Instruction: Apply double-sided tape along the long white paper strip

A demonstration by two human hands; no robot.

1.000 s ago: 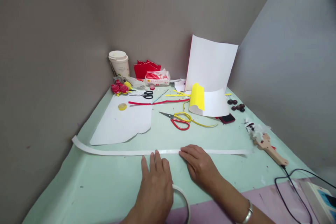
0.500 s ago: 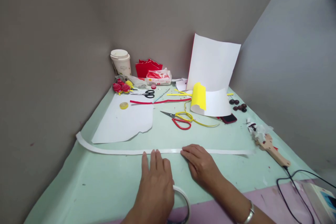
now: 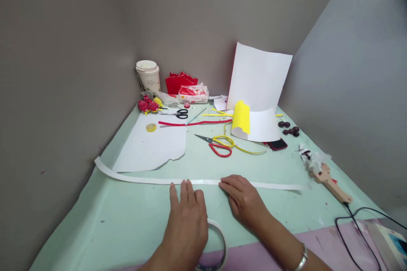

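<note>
Tape roll (image 3: pixel 219 241) lies at the near table edge, just under and right of the left hand (image 3: pixel 187 224). Both hands flat, fingers spread and released, grasping nothing: left fingertips (image 3: pixel 186 187) and right hand (image 3: pixel 243 199) press on 1 long white paper strip (image 3: pixel 143 179), which runs L–R just beyond the fingers. Surface: pale green mat (image 3: pixel 127 220); grey walls meet in a corner. Beyond the fingers: 2 scissors, red-handled (image 3: pixel 216 146) and black-handled (image 3: pixel 178 113), 1 cup (image 3: pixel 148 75), 2 white sheets, flat (image 3: pixel 152 144) and upright (image 3: pixel 259 78).
</note>
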